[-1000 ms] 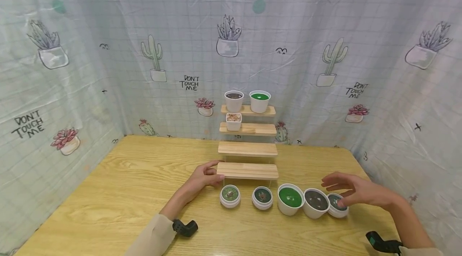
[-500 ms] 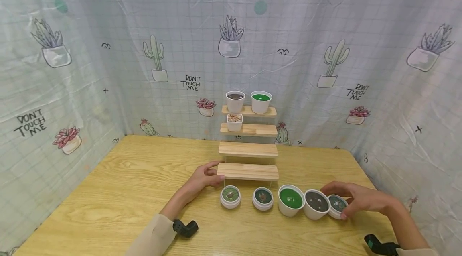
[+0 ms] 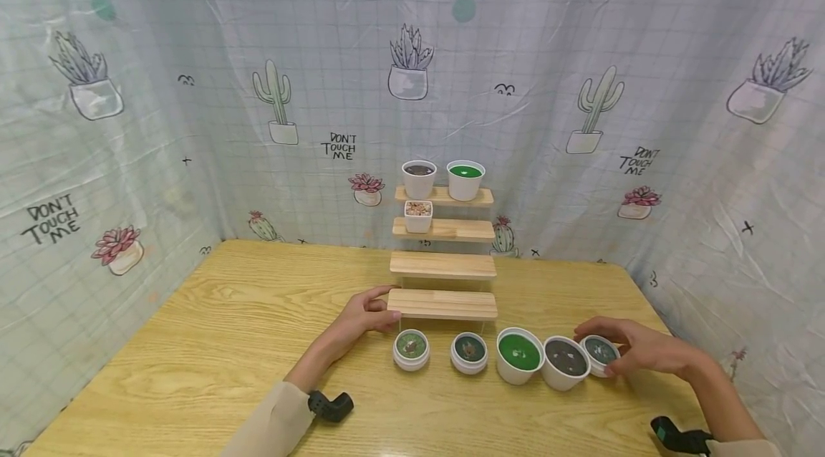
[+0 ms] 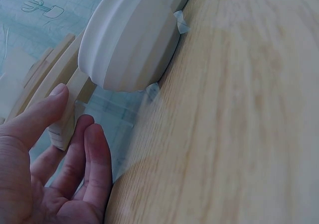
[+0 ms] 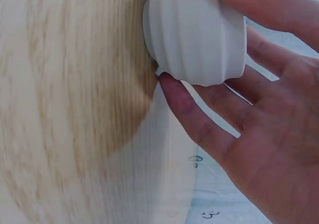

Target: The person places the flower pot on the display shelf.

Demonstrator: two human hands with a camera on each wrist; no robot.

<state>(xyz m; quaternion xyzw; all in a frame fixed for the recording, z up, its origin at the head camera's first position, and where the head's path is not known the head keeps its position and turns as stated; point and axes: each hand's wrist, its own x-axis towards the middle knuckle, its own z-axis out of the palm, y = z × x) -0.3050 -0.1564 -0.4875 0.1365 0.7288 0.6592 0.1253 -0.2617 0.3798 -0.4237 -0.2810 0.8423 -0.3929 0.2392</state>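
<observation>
My left hand (image 3: pixel 362 315) pinches the left end of the lowest wooden step of a tiered stand (image 3: pixel 443 304), thumb on top and fingers beneath. The left wrist view shows the thumb and fingers about that board end (image 4: pixel 62 129). At the right, my right hand (image 3: pixel 644 348) holds a small round white pot (image 3: pixel 601 351) with a dark green top, its fingers and thumb around the sides. In the right wrist view this ribbed pot (image 5: pixel 194 35) is close to the tabletop; whether it touches is unclear.
Beside the held pot stand a pot with a dark grey top (image 3: pixel 566 360) and one with a green top (image 3: pixel 518 352). Two low ribbed pots, one lighter green (image 3: pixel 411 347), one dark green (image 3: pixel 469 349), sit before the stand. Upper steps hold a pebble pot (image 3: pixel 418 217) and two cups (image 3: pixel 465 181).
My right hand has closed around the small dark green pot at the right, which has shifted slightly away from me. My left hand stays on the stand.
</observation>
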